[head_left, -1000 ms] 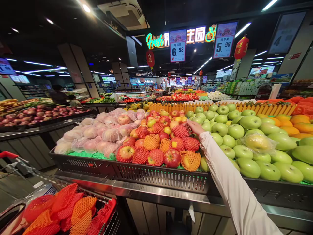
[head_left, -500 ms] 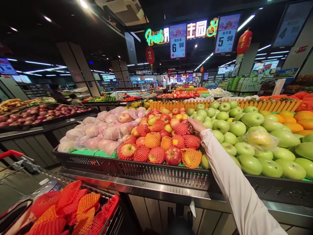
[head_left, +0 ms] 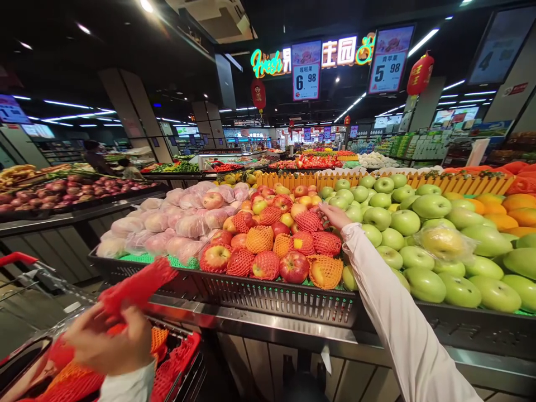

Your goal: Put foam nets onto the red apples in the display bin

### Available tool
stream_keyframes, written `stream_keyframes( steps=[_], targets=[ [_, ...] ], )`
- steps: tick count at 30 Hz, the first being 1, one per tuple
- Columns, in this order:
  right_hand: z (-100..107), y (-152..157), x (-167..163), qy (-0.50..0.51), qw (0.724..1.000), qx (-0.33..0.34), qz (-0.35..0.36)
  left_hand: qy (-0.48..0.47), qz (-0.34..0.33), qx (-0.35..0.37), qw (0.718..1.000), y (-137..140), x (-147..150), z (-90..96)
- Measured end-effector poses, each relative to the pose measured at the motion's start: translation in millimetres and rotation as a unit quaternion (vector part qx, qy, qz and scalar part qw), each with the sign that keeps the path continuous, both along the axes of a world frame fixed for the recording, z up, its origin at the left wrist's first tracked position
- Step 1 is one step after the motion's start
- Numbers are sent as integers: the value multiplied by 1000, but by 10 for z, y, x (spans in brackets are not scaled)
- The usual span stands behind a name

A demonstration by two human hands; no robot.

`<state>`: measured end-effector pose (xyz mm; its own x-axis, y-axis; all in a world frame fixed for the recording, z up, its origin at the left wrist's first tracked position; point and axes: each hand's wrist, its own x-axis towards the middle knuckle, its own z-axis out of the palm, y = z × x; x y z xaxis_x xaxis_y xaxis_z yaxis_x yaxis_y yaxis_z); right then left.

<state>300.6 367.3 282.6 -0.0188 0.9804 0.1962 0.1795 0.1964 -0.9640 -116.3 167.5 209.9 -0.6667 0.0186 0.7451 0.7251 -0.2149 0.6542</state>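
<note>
The crate (head_left: 276, 291) sits on the bench (head_left: 288, 325). Over the cart (head_left: 193, 341), in front of the crate's left end, the left hand (head_left: 109, 339) pinches a red net (head_left: 140, 286) between thumb and fingers, though blur hides the exact grip. The net's long axis slants up and rightward from that hand, toward the crate's front edge. At the crate's right end, a red-netted apple (head_left: 309, 221) lies just left of the right hand (head_left: 334, 215), much the nearer of the two. Those fingers reach its side; whether they grip it cannot be told. Green apples (head_left: 425, 286) lie right of the crate.
</note>
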Motion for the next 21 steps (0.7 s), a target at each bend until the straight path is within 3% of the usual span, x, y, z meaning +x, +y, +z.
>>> stream_keyframes(
  steps=[2,5,12,15,18,21],
  targets=[
    [3,-7,-3,-3,1000,-2,3,32,25,23,999,338,79,2],
    [-10,7,-7,-27,1000,6,4,80,-25,31,996,683,363,126],
    [1,39,-60,-69,993,95,-12,205,-177,92,958,929,1160,267],
    [62,-15,-90,-4,992,128,19,268,-245,118,924,1037,1486,348],
    [128,-91,-113,113,982,134,76,331,-281,128,892,1235,1872,594],
    [179,-160,-134,181,969,101,131,385,-312,69,866,1558,2281,894]
  ],
)
